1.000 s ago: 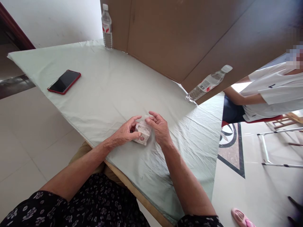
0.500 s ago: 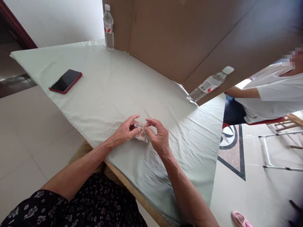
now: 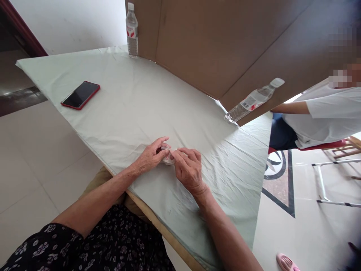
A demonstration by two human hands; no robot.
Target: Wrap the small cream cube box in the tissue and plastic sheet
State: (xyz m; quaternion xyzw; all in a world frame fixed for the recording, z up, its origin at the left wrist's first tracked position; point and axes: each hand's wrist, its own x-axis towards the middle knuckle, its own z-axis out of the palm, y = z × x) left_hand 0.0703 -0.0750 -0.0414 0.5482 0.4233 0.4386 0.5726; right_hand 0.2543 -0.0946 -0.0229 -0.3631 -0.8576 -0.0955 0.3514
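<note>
Between my hands, close to the near edge of the cloth-covered table (image 3: 124, 113), is a small pale packet (image 3: 168, 161) with reddish prints. Its exact kind is hard to tell. My left hand (image 3: 151, 156) grips its left side, thumb on top and index finger stretched out beyond it. My right hand (image 3: 188, 169) is closed at its right side, with thumb and fingers pinching the upper right part. Much of the packet is hidden behind the fingers of my right hand.
A phone (image 3: 80, 95) in a red case lies at the left. Brown cardboard panels (image 3: 191, 45) stand along the back, with a water bottle (image 3: 132, 32) upright at one end and another bottle (image 3: 254, 101) leaning at the other. A person (image 3: 335, 113) in white sits beyond, right.
My right hand has turned over the packet, its fingers curling in and covering more of it. My left hand keeps its grip. The whole view has shifted slightly.
</note>
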